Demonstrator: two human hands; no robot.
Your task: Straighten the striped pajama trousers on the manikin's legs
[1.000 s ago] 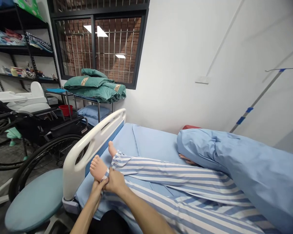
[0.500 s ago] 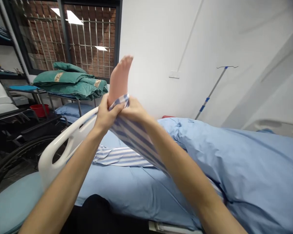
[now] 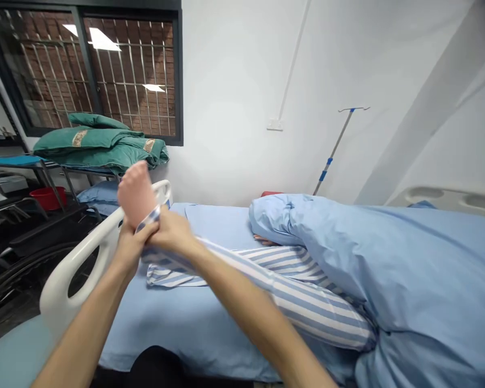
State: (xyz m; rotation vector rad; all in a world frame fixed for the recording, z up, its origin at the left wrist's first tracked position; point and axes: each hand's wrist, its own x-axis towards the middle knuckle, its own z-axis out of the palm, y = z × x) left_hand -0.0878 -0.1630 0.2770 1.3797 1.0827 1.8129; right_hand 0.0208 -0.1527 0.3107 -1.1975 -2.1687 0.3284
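Observation:
A bare foot (image 3: pixel 136 193), smooth like a manikin's, sticks up from the cuff of a blue-and-white striped trouser leg (image 3: pixel 315 302). My left hand (image 3: pixel 130 245) is closed round the ankle from the near side. On the other side, my right hand (image 3: pixel 172 229) grips the same ankle over the cuff. The raised leg slants down to the bed at the right, its lower part above the sheet. Behind it, a second striped trouser leg (image 3: pixel 283 258) lies flat on the blue sheet (image 3: pixel 165 318); its foot end is partly hidden.
A blue quilt (image 3: pixel 347 248) covers the bed's right side. The white bed-end board (image 3: pixel 60 285) stands left, beside a wheelchair (image 3: pixel 20 269). Green folded bedding (image 3: pixel 105 145) rests on a stand near the window. An IV pole (image 3: pixel 335 151) rises behind the bed.
Both hands have lowered the leg and carried it left, so the foot is now near the bed-end board. More of the striped trousers shows. The camera view has shifted slightly.

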